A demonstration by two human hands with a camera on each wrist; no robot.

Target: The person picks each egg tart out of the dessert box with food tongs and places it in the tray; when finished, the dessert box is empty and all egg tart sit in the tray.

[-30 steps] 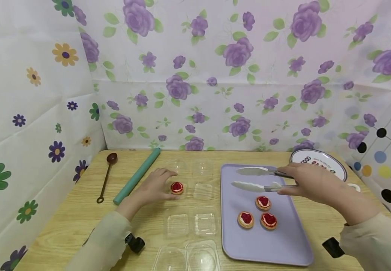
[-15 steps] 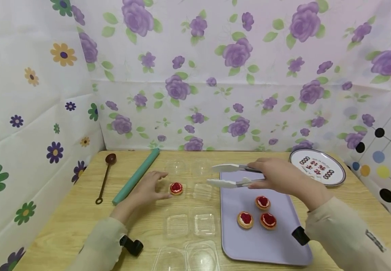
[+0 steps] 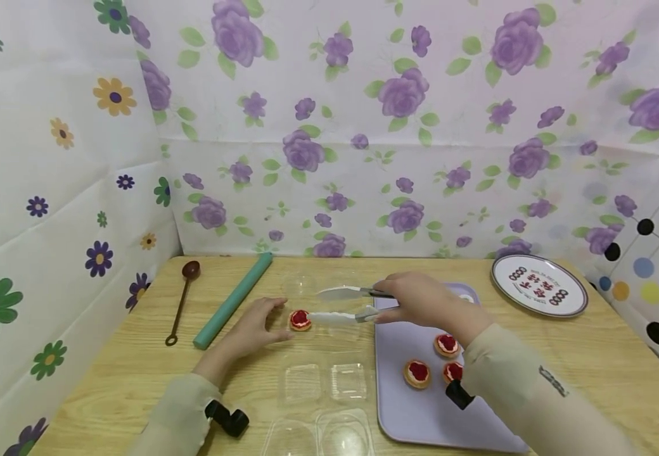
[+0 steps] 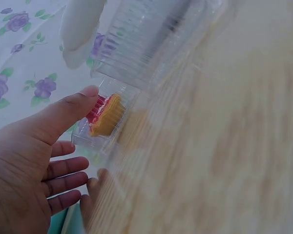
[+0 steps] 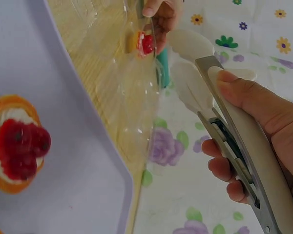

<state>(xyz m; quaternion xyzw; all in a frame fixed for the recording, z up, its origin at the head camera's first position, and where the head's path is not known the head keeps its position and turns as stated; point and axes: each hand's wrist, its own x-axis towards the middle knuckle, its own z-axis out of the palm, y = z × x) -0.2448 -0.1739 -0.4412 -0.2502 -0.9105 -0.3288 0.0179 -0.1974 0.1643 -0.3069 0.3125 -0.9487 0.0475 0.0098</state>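
Note:
My right hand (image 3: 421, 301) grips a pair of tongs (image 3: 335, 293) with pale, flat tips. The tongs stand spread and empty, pointing left over the clear plastic containers. Their lower tip appears beside a small fruit tart (image 3: 300, 320) with red topping, which sits in one clear compartment (image 4: 83, 139). Left of that tart is my left hand (image 3: 252, 329), thumb and fingers apart and loosely bent. In the left wrist view the thumb overlaps the compartment's edge; contact is hard to tell.
More clear containers (image 3: 302, 382) stand in rows. A lilac tray (image 3: 392, 411) on the right bears several tarts (image 3: 417, 373), one partly covered by my right wrist camera. An oval plate (image 3: 540, 286) lies back right. A teal rod (image 3: 232, 301) and brown spoon (image 3: 191, 271) lie left.
My right hand has carried the tongs left from above the tray to over the containers, close to the tart. My left hand stays beside that tart almost unmoved.

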